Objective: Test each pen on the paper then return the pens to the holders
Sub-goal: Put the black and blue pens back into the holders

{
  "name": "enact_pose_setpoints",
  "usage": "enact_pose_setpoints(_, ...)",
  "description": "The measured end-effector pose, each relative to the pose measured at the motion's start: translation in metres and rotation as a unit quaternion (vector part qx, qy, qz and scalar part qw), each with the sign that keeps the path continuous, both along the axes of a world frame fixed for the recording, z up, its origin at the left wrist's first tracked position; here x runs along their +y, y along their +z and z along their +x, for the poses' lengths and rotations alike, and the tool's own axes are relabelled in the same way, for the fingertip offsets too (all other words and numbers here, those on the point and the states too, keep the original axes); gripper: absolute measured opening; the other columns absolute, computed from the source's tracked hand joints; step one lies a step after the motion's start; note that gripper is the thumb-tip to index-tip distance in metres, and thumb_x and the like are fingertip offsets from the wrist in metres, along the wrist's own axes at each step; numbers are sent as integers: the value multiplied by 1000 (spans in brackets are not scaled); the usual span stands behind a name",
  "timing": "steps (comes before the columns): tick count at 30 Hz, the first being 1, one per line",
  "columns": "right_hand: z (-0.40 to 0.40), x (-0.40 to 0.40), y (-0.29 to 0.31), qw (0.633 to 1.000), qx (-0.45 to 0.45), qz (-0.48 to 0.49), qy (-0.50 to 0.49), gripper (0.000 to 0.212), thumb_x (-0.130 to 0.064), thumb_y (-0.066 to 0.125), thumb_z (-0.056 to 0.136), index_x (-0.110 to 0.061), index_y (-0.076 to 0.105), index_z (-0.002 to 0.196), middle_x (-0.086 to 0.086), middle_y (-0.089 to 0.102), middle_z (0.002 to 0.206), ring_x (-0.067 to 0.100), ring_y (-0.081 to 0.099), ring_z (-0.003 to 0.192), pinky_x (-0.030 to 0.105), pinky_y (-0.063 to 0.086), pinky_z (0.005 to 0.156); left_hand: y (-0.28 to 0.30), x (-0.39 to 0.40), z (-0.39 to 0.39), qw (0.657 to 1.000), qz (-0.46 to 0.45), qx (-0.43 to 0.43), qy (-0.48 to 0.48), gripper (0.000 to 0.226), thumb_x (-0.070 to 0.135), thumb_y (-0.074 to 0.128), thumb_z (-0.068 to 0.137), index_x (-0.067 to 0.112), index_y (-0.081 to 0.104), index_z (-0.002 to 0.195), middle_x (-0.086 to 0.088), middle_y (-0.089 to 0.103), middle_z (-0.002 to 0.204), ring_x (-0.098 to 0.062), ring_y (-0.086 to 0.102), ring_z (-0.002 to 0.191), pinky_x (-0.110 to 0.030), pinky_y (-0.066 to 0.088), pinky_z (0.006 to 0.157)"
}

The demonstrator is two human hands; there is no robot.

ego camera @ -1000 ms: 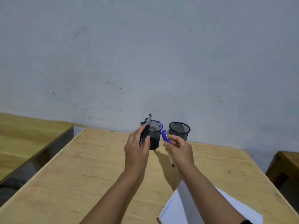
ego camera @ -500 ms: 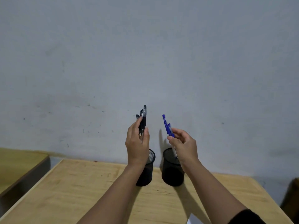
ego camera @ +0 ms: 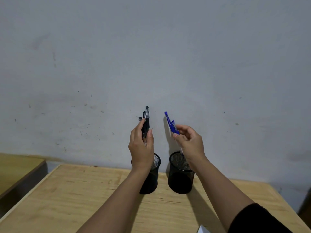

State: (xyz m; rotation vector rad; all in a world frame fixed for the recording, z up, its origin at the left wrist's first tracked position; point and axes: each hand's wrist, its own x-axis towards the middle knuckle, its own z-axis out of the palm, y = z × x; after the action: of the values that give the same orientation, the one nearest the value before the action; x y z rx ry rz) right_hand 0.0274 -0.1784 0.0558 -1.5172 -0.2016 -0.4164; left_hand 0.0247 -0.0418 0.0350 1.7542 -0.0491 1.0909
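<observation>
Left hand (ego camera: 141, 145) grips black pens (ego camera: 146, 121), hiding left holder (ego camera: 152, 180); right hand (ego camera: 190, 142) pinches blue pens (ego camera: 170, 122); count unclear.

A wooden table (ego camera: 75, 199) stands against a scuffed grey wall (ego camera: 151, 56).

Dim, soft focus; perhaps slightly warped edges.

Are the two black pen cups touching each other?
Apart. The head view shows pale wall and wooden table between the left black mesh pen holder and the right black mesh pen holder.
</observation>
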Motion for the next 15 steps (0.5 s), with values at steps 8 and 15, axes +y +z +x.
enact_pose_setpoints(8, 0, -11, -20, 993, 67, -93, -36, 23, -2, 66, 82, -21, 64, 94, -6, 68, 92, 10, 64, 86, 21, 51, 79, -7, 2, -4, 998, -7, 48, -38, 37, 21, 52, 91, 21, 44, 128, 9, 50, 115, -2, 45, 103, 0, 27, 80)
enact_pose_setpoints(15, -7, -19, -26, 939, 113, -311, -95, 15, -10, 66, 80, -13, 64, 94, 4, 66, 86, 16, 58, 77, 16, 41, 60, -12, 5, -13, 989, -15, 132, -69, 39, 24, 52, 90, 24, 36, 126, 4, 53, 114, -13, 51, 101, -25, 37, 82)
